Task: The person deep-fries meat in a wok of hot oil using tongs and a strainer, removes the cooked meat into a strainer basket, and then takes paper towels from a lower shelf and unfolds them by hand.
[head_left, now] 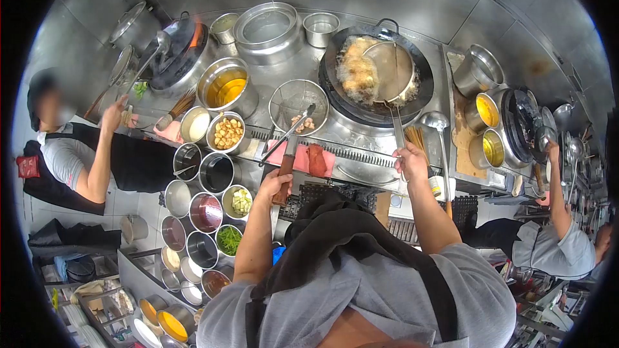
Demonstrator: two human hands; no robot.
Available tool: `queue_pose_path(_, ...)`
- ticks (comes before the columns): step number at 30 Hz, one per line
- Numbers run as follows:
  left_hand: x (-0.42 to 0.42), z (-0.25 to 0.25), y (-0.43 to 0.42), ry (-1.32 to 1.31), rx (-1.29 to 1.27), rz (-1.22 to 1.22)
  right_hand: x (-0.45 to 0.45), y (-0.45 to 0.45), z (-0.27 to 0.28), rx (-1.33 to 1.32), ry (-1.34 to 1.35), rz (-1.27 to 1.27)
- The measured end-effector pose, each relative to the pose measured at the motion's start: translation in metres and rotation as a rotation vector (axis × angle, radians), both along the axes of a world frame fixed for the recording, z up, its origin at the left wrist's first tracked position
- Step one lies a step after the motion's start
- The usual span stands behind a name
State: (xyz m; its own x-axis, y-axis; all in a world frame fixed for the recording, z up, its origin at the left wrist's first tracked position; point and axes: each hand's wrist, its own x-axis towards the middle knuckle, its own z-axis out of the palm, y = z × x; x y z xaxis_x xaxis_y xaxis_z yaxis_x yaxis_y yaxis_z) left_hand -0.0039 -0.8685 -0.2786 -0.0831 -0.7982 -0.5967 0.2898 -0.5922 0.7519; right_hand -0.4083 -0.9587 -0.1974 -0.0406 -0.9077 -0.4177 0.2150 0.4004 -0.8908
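My left hand (pixel 276 185) is closed around the wooden handle of a mesh strainer (pixel 284 106), which rests above the steel counter. Small pink pieces (pixel 303 122) and the end of a slim metal utensil (pixel 287 134) lie in its mesh. Closed on a long metal handle is my right hand (pixel 411 160); that handle leads to a round skimmer (pixel 392 72) dipped in the wok (pixel 422 67). Beside the skimmer, golden food (pixel 358 72) froths in bubbling oil. A steel ladle (pixel 435 120) leans just right of my right hand.
Several steel pots stand to the left, including cut yellow pieces (pixel 228 133), green vegetables (pixel 228 240) and a pot of oil (pixel 225 88). A pink cloth (pixel 329 161) lies at the counter edge. Co-workers stand left (pixel 77 167) and right (pixel 558 245).
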Motion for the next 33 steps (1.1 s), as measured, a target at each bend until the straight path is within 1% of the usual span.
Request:
queue_pose_path(2, -0.003, 0.010, 0.001, -0.028, 0.040, 0.006, 0.000, 0.001, 0.005, 0.003, -0.030, 0.008)
queue_pose_path(10, -0.001, 0.010, 0.000, -0.011, 0.039, -0.001, -0.012, 0.014, 0.020, -0.010, -0.100, 0.011)
queue_pose_path(14, 0.001, 0.005, -0.001, 0.002, 0.040, -0.012, -0.022, 0.018, 0.023, -0.008, -0.074, -0.008)
queue_pose_path(16, 0.000, 0.004, -0.002, -0.013, 0.042, -0.006, -0.027, 0.015, 0.023, -0.024, 0.047, 0.058)
queue_pose_path(21, -0.001, 0.015, -0.001, -0.023, 0.054, 0.015, -0.046, 0.019, 0.036, -0.017, 0.096, 0.083)
queue_pose_path(23, -0.002, 0.020, -0.001, -0.036, 0.064, 0.004, -0.062, 0.028, 0.043, -0.038, 0.301, 0.110)
queue_pose_path(24, -0.001, 0.019, -0.002, -0.033, 0.064, 0.004, -0.067, 0.032, 0.048, -0.038, 0.303, 0.110)
queue_pose_path(26, 0.000, 0.015, -0.002, -0.011, 0.054, -0.001, -0.075, 0.038, 0.060, -0.058, 0.480, 0.155)
queue_pose_path(27, 0.000, 0.013, -0.001, -0.010, 0.054, -0.003, -0.075, 0.039, 0.060, -0.058, 0.482, 0.154)
queue_pose_path(29, -0.001, 0.017, -0.001, -0.044, 0.046, 0.001, -0.076, 0.038, 0.060, -0.125, 0.663, 0.146)
queue_pose_path(33, 0.000, 0.016, -0.002, -0.054, 0.029, -0.006, -0.059, 0.020, 0.051, -0.148, 0.705, 0.149)
